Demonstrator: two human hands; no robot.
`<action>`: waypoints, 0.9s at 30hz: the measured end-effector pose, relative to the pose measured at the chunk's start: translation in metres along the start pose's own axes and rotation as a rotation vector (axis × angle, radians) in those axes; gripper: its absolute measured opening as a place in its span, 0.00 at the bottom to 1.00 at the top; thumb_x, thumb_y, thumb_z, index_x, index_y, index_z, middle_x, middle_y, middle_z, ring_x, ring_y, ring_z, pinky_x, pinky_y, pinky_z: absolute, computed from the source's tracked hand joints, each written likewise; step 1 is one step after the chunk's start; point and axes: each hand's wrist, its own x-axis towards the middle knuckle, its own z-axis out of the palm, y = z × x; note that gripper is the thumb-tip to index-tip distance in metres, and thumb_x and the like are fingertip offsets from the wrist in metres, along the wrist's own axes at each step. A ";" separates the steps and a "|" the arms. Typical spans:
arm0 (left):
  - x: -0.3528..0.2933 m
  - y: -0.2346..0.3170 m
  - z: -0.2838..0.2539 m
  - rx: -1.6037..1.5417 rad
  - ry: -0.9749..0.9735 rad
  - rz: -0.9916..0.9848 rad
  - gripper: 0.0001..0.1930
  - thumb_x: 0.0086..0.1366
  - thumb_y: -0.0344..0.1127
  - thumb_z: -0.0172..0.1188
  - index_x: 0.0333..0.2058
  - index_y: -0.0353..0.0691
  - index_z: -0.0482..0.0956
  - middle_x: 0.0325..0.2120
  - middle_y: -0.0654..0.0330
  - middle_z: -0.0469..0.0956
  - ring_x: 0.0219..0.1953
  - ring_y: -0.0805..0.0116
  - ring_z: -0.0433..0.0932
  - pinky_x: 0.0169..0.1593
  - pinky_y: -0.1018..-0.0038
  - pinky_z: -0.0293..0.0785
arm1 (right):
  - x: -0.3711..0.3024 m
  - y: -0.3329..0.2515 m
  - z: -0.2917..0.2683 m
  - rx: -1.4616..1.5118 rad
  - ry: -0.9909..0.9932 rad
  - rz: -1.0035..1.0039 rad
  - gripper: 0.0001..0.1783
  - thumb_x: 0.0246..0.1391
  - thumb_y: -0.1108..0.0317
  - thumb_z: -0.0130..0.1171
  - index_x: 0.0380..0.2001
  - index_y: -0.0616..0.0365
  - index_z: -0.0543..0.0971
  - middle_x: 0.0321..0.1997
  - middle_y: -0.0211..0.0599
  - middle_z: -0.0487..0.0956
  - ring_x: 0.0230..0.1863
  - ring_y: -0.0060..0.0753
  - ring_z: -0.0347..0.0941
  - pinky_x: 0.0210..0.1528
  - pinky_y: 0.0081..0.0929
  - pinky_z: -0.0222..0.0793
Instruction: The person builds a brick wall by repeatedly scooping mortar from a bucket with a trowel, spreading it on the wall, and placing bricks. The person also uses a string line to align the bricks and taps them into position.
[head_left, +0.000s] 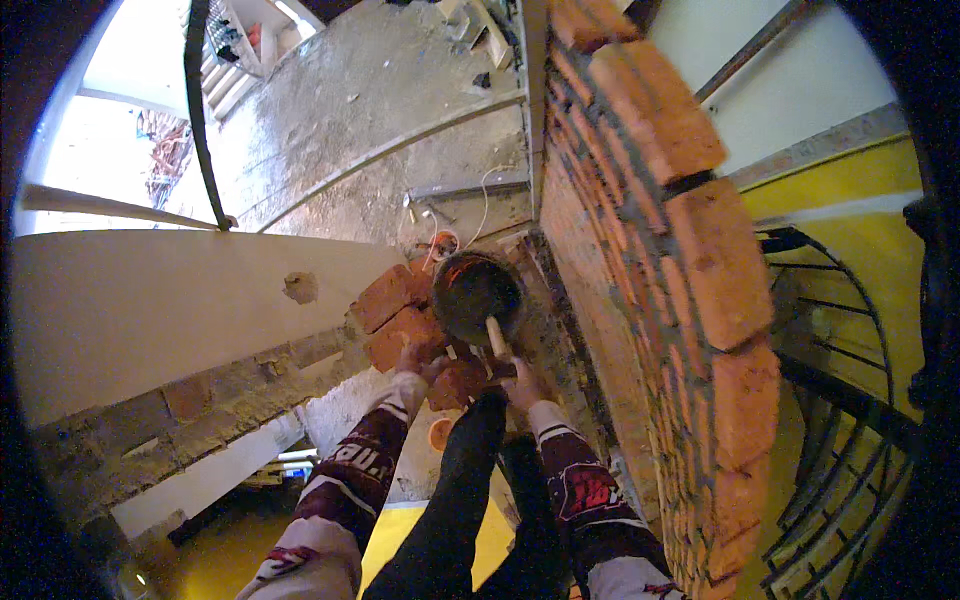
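Observation:
My left hand (pixel 424 366) is closed at the near edge of the red bricks, its fingers on a brick (pixel 458 386) between my hands. Just right of it, my right hand (pixel 523 384) is closed around something dark that I cannot make out, partly hidden by my fingers. Beyond my hands stands a round dark bucket (pixel 478 292) with grey material inside. A light wooden handle (pixel 496 336) sticks out over its near rim toward my right hand. Several red bricks (pixel 388 298) lie to the left of the bucket.
A partly built brick wall (pixel 640 220) rises close on my right. Beyond it is a black metal railing (pixel 835 370). A pale low wall (pixel 200 310) runs to the left. A white cable (pixel 486 205) and a grey bar (pixel 465 188) lie past the bucket.

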 end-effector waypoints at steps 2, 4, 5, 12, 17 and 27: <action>0.041 -0.008 -0.006 0.484 0.214 0.066 0.33 0.55 0.43 0.71 0.56 0.35 0.69 0.49 0.47 0.78 0.51 0.55 0.78 0.53 0.64 0.74 | 0.033 -0.019 0.023 0.340 0.105 -0.060 0.40 0.54 0.53 0.63 0.67 0.52 0.62 0.57 0.56 0.74 0.58 0.63 0.69 0.58 0.53 0.66; 0.074 -0.008 -0.001 0.773 0.400 0.062 0.37 0.55 0.40 0.71 0.60 0.33 0.65 0.51 0.45 0.76 0.53 0.53 0.76 0.56 0.62 0.72 | 0.046 -0.025 0.030 0.039 0.052 0.002 0.40 0.58 0.48 0.58 0.68 0.53 0.59 0.59 0.59 0.72 0.58 0.66 0.69 0.59 0.55 0.66; 0.083 -0.009 0.003 0.689 0.390 0.079 0.34 0.57 0.44 0.68 0.58 0.32 0.67 0.49 0.47 0.77 0.51 0.53 0.76 0.55 0.61 0.72 | 0.052 -0.031 0.033 -0.027 0.081 0.015 0.39 0.58 0.50 0.57 0.67 0.55 0.59 0.59 0.65 0.69 0.57 0.69 0.69 0.58 0.54 0.67; 0.170 -0.039 0.005 0.723 0.334 0.019 0.28 0.60 0.40 0.61 0.57 0.35 0.67 0.47 0.42 0.77 0.52 0.43 0.75 0.53 0.58 0.72 | 0.079 -0.060 0.003 -0.108 -0.150 0.146 0.27 0.60 0.54 0.51 0.56 0.61 0.68 0.50 0.63 0.76 0.49 0.68 0.74 0.50 0.56 0.71; 0.231 -0.055 -0.011 0.515 0.280 -0.242 0.25 0.58 0.40 0.60 0.53 0.38 0.72 0.45 0.44 0.79 0.50 0.43 0.77 0.52 0.59 0.73 | 0.048 -0.020 -0.018 0.178 0.145 -0.119 0.18 0.58 0.54 0.55 0.40 0.59 0.73 0.32 0.48 0.80 0.31 0.56 0.77 0.35 0.50 0.73; 0.196 0.015 0.058 0.774 0.058 -0.193 0.24 0.49 0.46 0.68 0.44 0.40 0.82 0.40 0.51 0.83 0.42 0.55 0.82 0.46 0.64 0.78 | -0.006 0.058 -0.035 0.557 0.005 0.180 0.16 0.64 0.58 0.55 0.48 0.54 0.70 0.25 0.24 0.71 0.17 0.15 0.63 0.18 0.18 0.61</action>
